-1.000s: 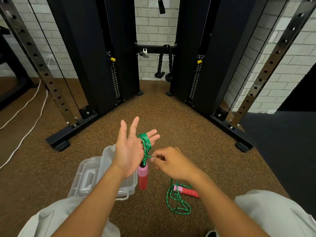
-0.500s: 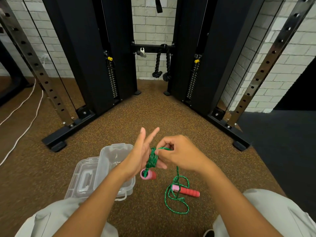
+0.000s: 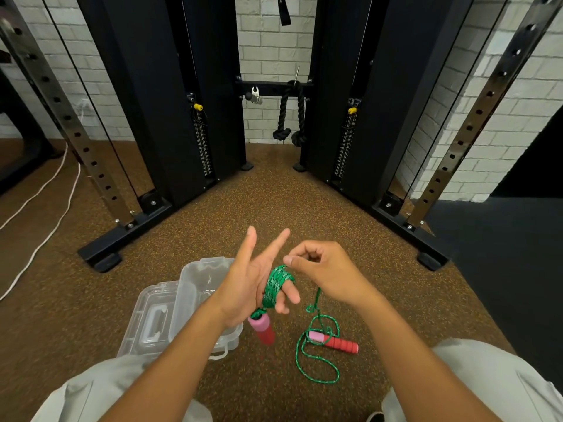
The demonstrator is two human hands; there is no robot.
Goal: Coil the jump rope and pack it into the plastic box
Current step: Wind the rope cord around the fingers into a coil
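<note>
A green jump rope (image 3: 275,284) is wound in several turns around the ring and little fingers of my left hand (image 3: 254,280), whose other fingers point up and apart. One pink-red handle (image 3: 262,328) hangs below that hand. My right hand (image 3: 323,271) is just to the right, pinching the rope strand that runs down to a loose loop (image 3: 316,351) on the floor. The second handle (image 3: 335,342) lies on the floor inside that loop. The clear plastic box (image 3: 195,281) sits open on the floor, under my left forearm.
The box's lid (image 3: 152,318) lies open to the left. Black cable-machine columns (image 3: 170,102) and their base feet (image 3: 100,257) stand ahead on brown speckled flooring. A white cord (image 3: 45,239) trails at far left. My knees fill the bottom corners.
My right hand carried the rope around the left fingers, adding turns to the coil. The hanging handle swung and the floor loop shortened. The left hand tilted, its fingers pointing higher.
</note>
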